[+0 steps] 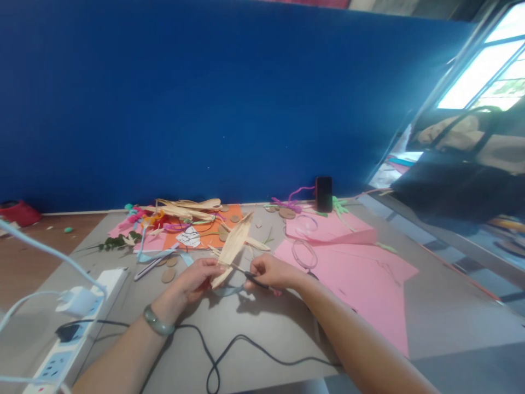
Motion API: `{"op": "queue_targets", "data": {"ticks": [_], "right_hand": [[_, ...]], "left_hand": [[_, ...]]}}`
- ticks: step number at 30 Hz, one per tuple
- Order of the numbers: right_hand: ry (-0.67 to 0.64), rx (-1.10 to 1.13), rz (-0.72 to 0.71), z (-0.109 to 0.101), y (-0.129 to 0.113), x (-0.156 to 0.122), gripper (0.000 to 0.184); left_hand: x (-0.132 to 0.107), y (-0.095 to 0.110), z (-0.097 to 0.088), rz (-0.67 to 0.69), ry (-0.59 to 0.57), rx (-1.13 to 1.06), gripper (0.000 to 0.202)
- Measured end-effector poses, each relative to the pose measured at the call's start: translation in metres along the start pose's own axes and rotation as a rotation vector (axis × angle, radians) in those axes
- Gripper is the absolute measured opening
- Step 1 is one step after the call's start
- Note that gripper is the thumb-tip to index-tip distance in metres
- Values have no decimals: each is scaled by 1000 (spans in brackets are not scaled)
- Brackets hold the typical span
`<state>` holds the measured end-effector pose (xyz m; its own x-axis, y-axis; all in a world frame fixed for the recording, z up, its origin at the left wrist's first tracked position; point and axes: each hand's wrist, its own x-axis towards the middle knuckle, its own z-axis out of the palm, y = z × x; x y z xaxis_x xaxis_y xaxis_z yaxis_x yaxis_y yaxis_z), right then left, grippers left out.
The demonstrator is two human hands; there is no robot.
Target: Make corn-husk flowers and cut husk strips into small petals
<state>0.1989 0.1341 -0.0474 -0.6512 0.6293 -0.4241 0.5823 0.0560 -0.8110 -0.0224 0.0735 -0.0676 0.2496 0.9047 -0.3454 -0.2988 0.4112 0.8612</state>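
My left hand point(197, 280) is closed on the lower end of a long tan dried leaf point(234, 245), which points up and away from me. A green bangle sits on that wrist. My right hand point(273, 272) is closed on a small pair of scissors point(251, 278) with dark handles. The blades point left and touch the leaf near its lower end. Both hands hover just above the grey table point(254, 328).
Pink paper sheets point(361, 273) lie to the right, with two clear rings on them. An orange sheet point(205, 232) holds more dried leaves, pipe cleaners and cardboard discs. A black phone point(324, 193) stands by the blue wall. A white power strip point(74, 334) and a black cable point(229, 350) lie near me.
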Motion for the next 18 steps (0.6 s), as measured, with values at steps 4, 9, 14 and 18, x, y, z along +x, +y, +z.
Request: {"op": "queue_targets", "data": {"ticks": [4,9,14,18], "right_hand": [[-22,19,4,-1,1,0,41],[-10,30,20,-2,-1,-1,42],[22,29,34,-1,-4,-3,43],[42,16,31,-1,-1,-2,42]], "left_hand": [[1,-2,-1,6,-47,6,14],[3,-2,-1,13,-56,18,15],[5,-2,0,30,-61,29,13],[9,-4,-1,21,-60,29,10]]}}
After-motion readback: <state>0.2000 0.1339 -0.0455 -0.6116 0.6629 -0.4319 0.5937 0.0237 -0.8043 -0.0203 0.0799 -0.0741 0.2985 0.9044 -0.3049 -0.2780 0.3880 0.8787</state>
